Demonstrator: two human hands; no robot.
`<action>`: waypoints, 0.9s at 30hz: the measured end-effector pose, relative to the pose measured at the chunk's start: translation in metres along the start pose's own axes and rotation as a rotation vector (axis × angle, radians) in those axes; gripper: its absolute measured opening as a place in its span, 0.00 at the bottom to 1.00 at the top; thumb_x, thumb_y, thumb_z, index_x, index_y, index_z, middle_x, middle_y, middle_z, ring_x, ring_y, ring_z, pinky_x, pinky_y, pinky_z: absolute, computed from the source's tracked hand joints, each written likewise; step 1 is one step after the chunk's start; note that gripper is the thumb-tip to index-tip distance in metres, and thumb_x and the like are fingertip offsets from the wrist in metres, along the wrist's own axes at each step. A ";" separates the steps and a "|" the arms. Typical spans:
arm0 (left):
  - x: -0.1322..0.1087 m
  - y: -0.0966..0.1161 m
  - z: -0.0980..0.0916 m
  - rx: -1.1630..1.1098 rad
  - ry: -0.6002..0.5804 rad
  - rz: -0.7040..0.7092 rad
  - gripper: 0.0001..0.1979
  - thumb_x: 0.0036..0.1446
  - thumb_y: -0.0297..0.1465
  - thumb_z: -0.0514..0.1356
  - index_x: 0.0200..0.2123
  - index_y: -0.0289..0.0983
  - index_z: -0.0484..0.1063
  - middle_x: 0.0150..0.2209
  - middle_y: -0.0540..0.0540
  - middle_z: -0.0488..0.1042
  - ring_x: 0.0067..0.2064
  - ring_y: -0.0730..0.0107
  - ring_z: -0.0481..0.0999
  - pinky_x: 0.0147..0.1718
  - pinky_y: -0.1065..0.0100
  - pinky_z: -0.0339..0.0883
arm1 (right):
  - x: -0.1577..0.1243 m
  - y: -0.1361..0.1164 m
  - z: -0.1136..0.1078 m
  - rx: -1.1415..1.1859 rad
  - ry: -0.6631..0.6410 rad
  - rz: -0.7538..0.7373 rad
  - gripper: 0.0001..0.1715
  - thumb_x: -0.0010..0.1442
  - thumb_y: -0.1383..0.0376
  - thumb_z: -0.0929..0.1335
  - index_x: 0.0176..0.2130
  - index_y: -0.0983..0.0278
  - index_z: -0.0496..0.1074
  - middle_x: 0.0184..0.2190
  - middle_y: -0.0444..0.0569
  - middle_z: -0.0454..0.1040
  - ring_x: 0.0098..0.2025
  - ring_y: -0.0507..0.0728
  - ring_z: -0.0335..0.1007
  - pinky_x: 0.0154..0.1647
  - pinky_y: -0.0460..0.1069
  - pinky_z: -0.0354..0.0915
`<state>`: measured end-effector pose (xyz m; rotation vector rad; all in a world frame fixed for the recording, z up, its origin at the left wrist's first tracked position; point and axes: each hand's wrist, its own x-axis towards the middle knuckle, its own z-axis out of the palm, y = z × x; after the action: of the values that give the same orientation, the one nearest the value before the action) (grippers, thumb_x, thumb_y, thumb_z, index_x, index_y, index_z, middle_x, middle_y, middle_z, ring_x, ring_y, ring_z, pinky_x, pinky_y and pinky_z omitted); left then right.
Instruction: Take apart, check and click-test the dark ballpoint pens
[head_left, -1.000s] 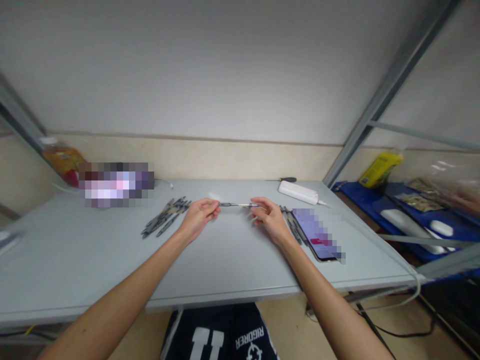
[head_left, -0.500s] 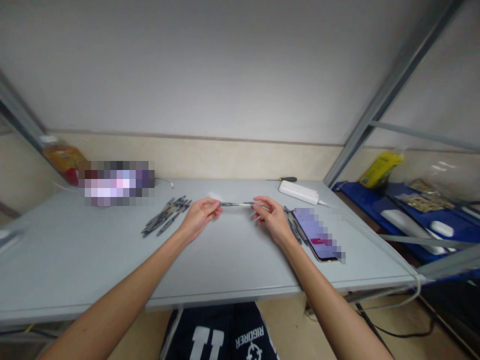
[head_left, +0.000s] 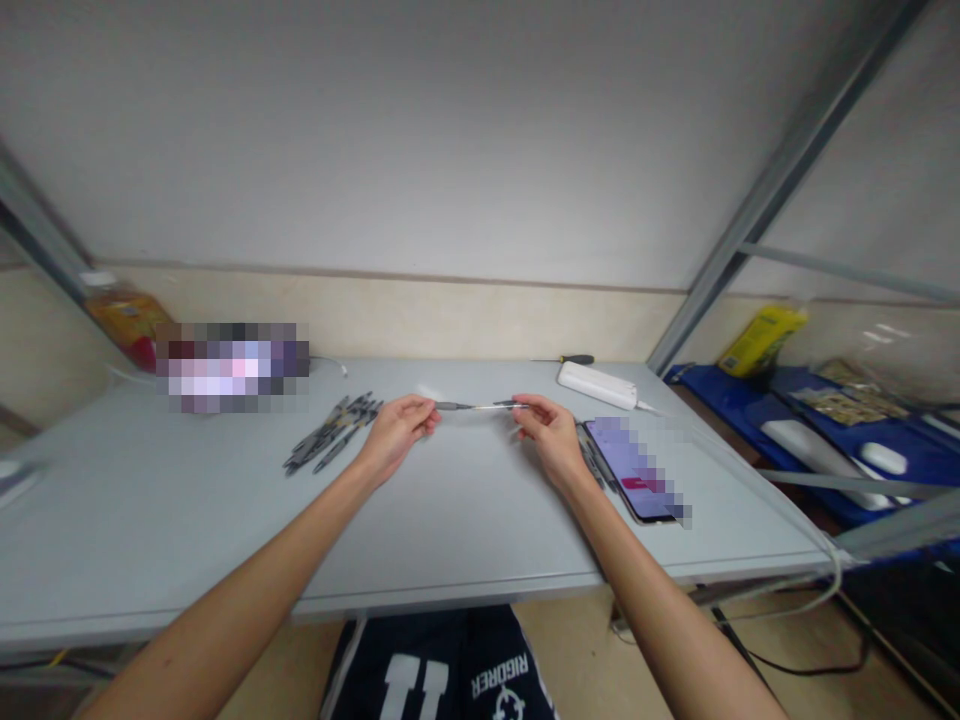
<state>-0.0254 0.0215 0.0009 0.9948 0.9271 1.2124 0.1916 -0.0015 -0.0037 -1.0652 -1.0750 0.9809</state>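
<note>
A person's left hand (head_left: 399, 436) pinched one end of a pen (head_left: 454, 406) and the right hand (head_left: 550, 434) pinched the other, holding it level over a pale desk (head_left: 457, 530), between two piles of pens (head_left: 330, 433).

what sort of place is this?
Probably a dorm room or similar living space, not certain: a pale grey flat-topped desk, a long grey metal frame post at its right, and a white-capped clear bottle of amber liquid at far left.

Pen (head_left: 454, 406) between left grip (head_left: 395, 432) and right grip (head_left: 553, 436) (one at each end), over pale desk (head_left: 457, 530).
</note>
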 end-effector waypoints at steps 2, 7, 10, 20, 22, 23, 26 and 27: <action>0.000 0.001 0.000 -0.042 0.016 0.001 0.13 0.39 0.33 0.68 0.26 0.30 0.71 0.22 0.47 0.73 0.23 0.78 0.68 0.26 0.73 0.61 | 0.000 -0.001 0.000 0.019 0.028 0.003 0.16 0.41 0.62 0.72 0.33 0.65 0.74 0.21 0.43 0.68 0.22 0.49 0.59 0.22 0.45 0.59; 0.003 0.001 -0.001 -0.102 0.068 0.016 0.11 0.37 0.30 0.67 0.24 0.30 0.72 0.21 0.47 0.73 0.23 0.78 0.68 0.26 0.73 0.61 | 0.002 -0.003 -0.002 0.075 0.167 0.007 0.16 0.40 0.62 0.72 0.32 0.65 0.74 0.20 0.42 0.68 0.24 0.50 0.61 0.22 0.45 0.59; 0.004 0.001 -0.002 -0.115 0.090 0.031 0.11 0.37 0.30 0.67 0.24 0.30 0.72 0.21 0.47 0.73 0.24 0.77 0.68 0.26 0.74 0.61 | 0.004 -0.002 -0.005 0.107 0.228 -0.009 0.15 0.40 0.62 0.72 0.31 0.65 0.74 0.21 0.42 0.68 0.26 0.51 0.62 0.22 0.45 0.58; 0.003 0.001 -0.002 -0.096 0.083 0.026 0.12 0.35 0.31 0.68 0.24 0.30 0.72 0.21 0.47 0.73 0.24 0.77 0.69 0.27 0.73 0.62 | 0.003 -0.002 -0.003 0.101 0.196 -0.005 0.13 0.40 0.64 0.71 0.31 0.65 0.74 0.20 0.42 0.67 0.25 0.51 0.62 0.22 0.45 0.58; 0.003 0.001 -0.002 -0.093 0.079 0.027 0.12 0.36 0.31 0.68 0.25 0.30 0.72 0.22 0.47 0.73 0.25 0.77 0.69 0.27 0.73 0.61 | 0.004 -0.001 -0.003 0.098 0.189 -0.010 0.14 0.41 0.63 0.71 0.31 0.65 0.74 0.20 0.42 0.67 0.24 0.51 0.62 0.22 0.45 0.58; 0.003 0.001 -0.002 -0.093 0.080 0.027 0.12 0.36 0.31 0.68 0.25 0.30 0.72 0.22 0.47 0.73 0.25 0.77 0.69 0.27 0.73 0.62 | 0.004 -0.001 -0.004 0.099 0.191 -0.012 0.14 0.41 0.63 0.71 0.31 0.65 0.74 0.20 0.42 0.67 0.24 0.51 0.62 0.22 0.45 0.58; 0.004 0.001 -0.002 -0.096 0.092 0.027 0.12 0.35 0.31 0.68 0.24 0.30 0.72 0.22 0.47 0.73 0.25 0.77 0.69 0.27 0.73 0.62 | 0.004 0.000 -0.004 0.102 0.206 -0.016 0.14 0.40 0.63 0.71 0.31 0.65 0.74 0.20 0.42 0.67 0.25 0.51 0.62 0.22 0.45 0.58; 0.004 0.001 -0.002 -0.098 0.096 0.028 0.12 0.35 0.31 0.68 0.24 0.30 0.72 0.21 0.47 0.73 0.25 0.77 0.69 0.27 0.73 0.62 | 0.004 -0.001 -0.004 0.103 0.209 -0.019 0.14 0.40 0.64 0.71 0.31 0.65 0.74 0.20 0.42 0.67 0.25 0.51 0.62 0.22 0.45 0.58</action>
<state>-0.0268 0.0256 0.0015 0.8806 0.9222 1.3258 0.1968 0.0014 -0.0030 -1.0461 -0.8533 0.8793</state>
